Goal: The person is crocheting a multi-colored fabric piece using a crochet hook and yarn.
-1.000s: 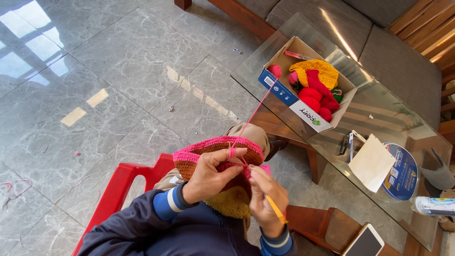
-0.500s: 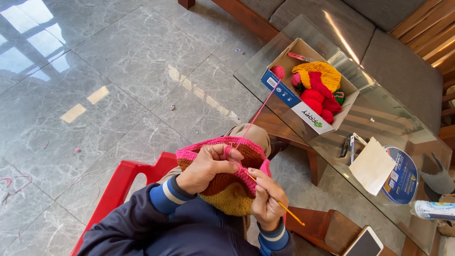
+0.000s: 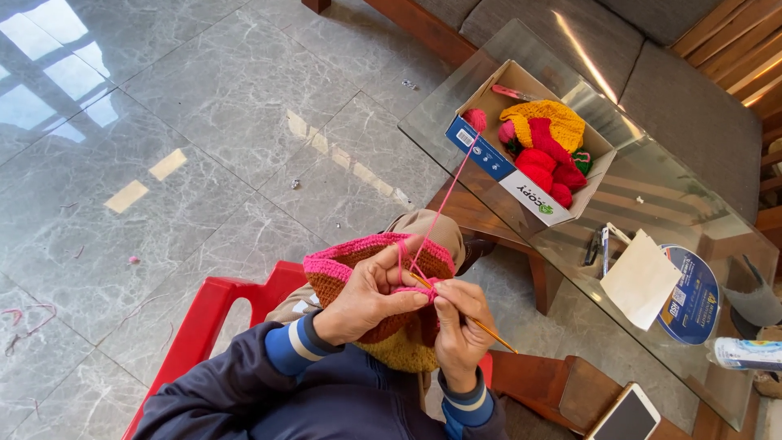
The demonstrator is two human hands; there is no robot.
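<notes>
Soft, light crocheted piece [image 3: 383, 305], likely floppy and best pinched at its pink rim, lay bunched under left hand [image 3: 371, 297] fingers clamped there; right hand [image 3: 460, 326] fingers closed on thin, rigid hook [image 3: 481, 326], strand of pink yarn [image 3: 444, 204] rising beyond.

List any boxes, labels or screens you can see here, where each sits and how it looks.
Cardboard box: on the glass table, open, brown with a blue and white printed side, full of yarn pieces.
Round tin: right end of the table, blue label.
White paper: leaning on the tin, blank.
Phone: bottom edge, on wood, dark screen.
Tube: far right, white, printed label.
</notes>
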